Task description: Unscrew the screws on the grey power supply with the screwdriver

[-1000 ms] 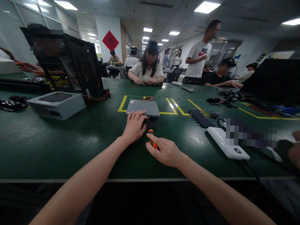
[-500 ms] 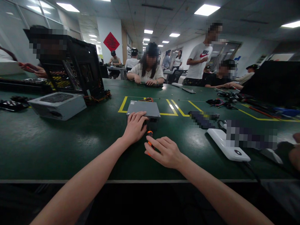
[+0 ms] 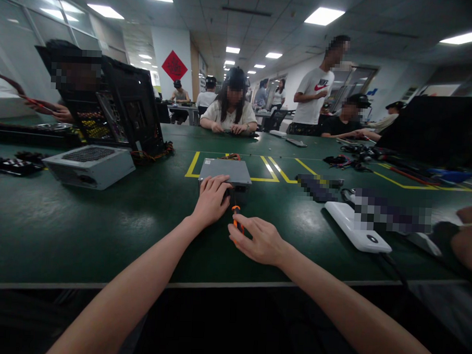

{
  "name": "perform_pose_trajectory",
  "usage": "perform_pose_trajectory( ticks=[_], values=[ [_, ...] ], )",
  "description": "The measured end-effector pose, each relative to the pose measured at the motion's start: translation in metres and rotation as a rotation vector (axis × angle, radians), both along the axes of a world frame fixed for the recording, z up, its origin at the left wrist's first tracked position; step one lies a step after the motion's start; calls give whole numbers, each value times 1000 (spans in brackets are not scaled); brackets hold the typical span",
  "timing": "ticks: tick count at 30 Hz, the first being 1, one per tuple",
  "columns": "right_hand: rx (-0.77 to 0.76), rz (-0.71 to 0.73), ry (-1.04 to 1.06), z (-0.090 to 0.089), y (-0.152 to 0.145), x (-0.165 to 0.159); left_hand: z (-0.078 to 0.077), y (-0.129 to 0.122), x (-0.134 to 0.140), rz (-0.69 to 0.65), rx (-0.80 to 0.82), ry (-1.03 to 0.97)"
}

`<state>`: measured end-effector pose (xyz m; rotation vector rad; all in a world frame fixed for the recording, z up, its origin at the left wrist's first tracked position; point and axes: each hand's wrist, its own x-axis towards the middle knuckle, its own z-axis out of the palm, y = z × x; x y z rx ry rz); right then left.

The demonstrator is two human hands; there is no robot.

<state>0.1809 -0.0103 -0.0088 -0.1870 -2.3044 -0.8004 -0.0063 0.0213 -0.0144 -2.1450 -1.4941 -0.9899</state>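
A grey power supply unit (image 3: 236, 170) sits flat on the green table in front of me. My left hand (image 3: 212, 201) grips its near left corner, with fingers over the top edge and the thumb by the near face. An orange-and-black screwdriver (image 3: 236, 211) points away from me, its shaft reaching the unit's near face beside my left thumb. The thumb and fingers of my right hand (image 3: 260, 240) are closed on its handle. The exact spot where the tip meets the unit is too small to make out.
Another power supply unit (image 3: 91, 165) stands left, before an open black computer case (image 3: 131, 104). On the right lie a white power bank (image 3: 357, 226) with a cable and bundles of cables (image 3: 350, 161). A person (image 3: 229, 111) works across the table.
My right-hand fingers have shifted slightly around the screwdriver handle, which now leans a little differently. My left hand and the power supply unit stay in place.
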Motion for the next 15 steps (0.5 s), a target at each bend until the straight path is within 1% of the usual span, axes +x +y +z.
perform_pose_trajectory(
  ticks=[3, 6, 11, 15],
  values=[
    [40, 27, 70, -2, 3, -1, 0, 0, 0, -2, 2, 4],
    [12, -3, 100, -4, 6, -1, 0, 0, 0, -3, 1, 9],
    [4, -32, -1, -3, 4, -1, 0, 0, 0, 4, -4, 4],
    [-71, -42, -32, -4, 1, 0, 0, 0, 0, 0, -2, 5]
  ],
)
